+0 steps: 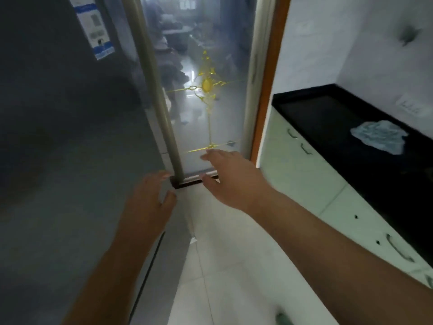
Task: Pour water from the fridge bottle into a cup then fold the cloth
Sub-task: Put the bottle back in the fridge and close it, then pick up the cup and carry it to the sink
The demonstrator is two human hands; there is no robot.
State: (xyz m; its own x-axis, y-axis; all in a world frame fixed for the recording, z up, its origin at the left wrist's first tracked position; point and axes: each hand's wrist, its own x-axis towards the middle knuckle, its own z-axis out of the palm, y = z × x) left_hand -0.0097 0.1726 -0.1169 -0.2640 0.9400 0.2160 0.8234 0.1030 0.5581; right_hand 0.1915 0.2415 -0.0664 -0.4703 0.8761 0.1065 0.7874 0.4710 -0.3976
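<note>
Both grips empty: left hand and right hand spread open near the fridge door edge. Cloth, crumpled at 3 o'clock on the black surface, looks soft and light; pinch corners. Bottle unseen.

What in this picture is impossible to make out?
Head view:
- Fridge: door shut, so any bottle inside is hidden.
- Label on the fridge: print too blurred to read.
- Cloth on the counter: blurred, folds unclear.
- No cup in view.
- Left hand, right hand: both hold nothing.
</note>
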